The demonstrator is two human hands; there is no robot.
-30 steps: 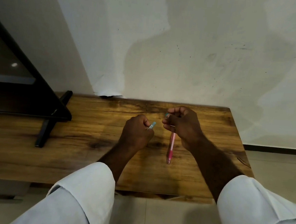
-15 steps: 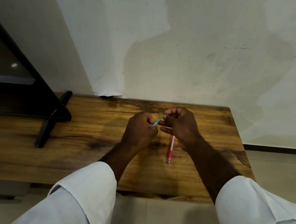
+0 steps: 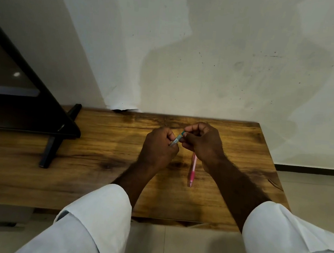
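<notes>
both hands gripping teal pen

1. An off-white plastered wall fills the upper half, patchy with greyer stains and small dark specks.
2. At the wall's foot a peeling white flap hangs just above the table's far edge.
3. A brown wooden tabletop with dark grain streaks stands against the wall.
4. On the tabletop's left a black-framed glossy panel leans on a black strut; a small bright light spot reflects in it.
5. A pale beige tiled floor lies to the right, with a dark skirting strip along the wall.
</notes>
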